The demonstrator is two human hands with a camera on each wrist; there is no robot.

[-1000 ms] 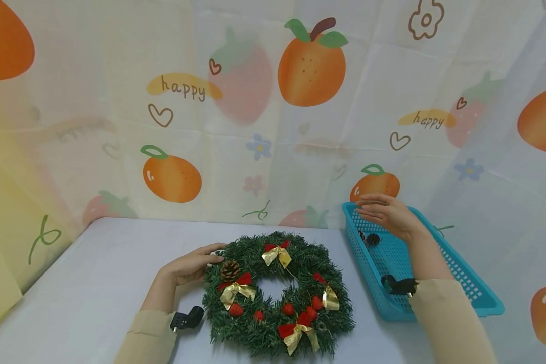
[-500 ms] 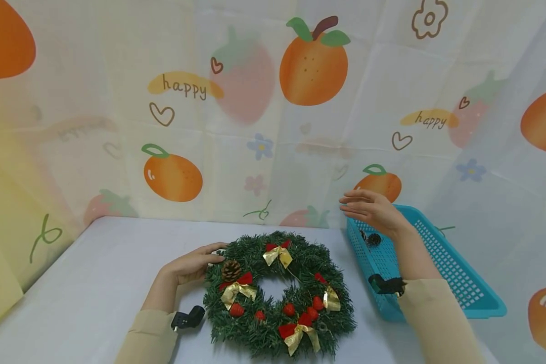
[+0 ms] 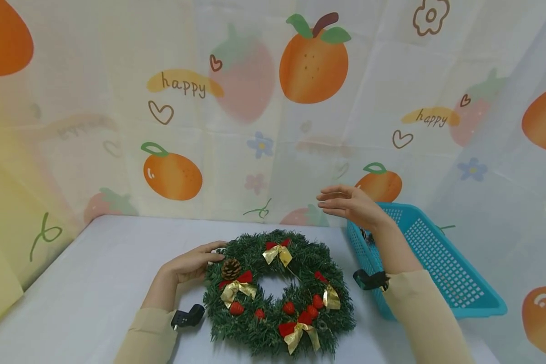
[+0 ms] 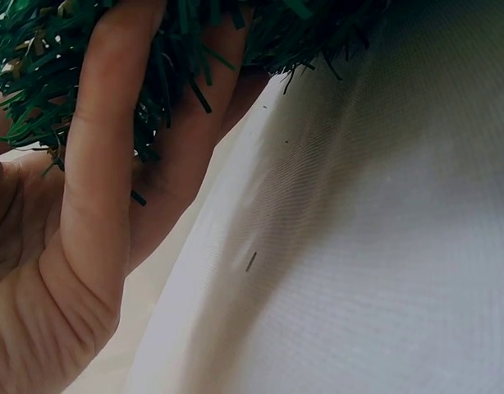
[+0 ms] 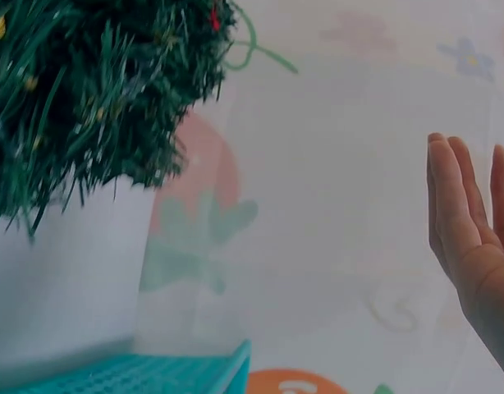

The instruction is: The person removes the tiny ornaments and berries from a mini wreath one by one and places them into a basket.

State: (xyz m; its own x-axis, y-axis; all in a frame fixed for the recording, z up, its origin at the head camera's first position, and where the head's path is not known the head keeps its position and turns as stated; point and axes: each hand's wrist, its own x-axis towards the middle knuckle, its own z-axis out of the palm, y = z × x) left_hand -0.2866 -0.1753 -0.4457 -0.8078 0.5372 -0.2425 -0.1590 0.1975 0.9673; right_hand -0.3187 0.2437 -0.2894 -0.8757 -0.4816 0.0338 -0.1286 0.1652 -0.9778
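A green wreath (image 3: 255, 331) lies on the white-covered table. It carries several gold-and-red bows (image 3: 238, 290), several red berries (image 3: 288, 308) and a pine cone (image 3: 230, 269). My left hand (image 3: 193, 264) holds its upper left edge; in the left wrist view, the fingers (image 4: 104, 139) bend into the green needles (image 4: 34, 74). Between the wreath and a blue basket (image 3: 452, 268), my right hand (image 3: 355, 206) is raised in the air. Its fingers are nearly straight and together, with nothing in them, as the right wrist view (image 5: 474, 222) also shows.
Dark pine cones (image 3: 367, 236) lie inside the basket at its far left, partly hidden by my right forearm. A fruit-printed curtain (image 3: 273, 167) hangs directly behind the table (image 3: 95, 283). Each wrist wears a small black camera (image 3: 188, 317).
My right hand has moved left and slightly up, from above the basket toward the wreath. My left hand and the wreath stay in place.
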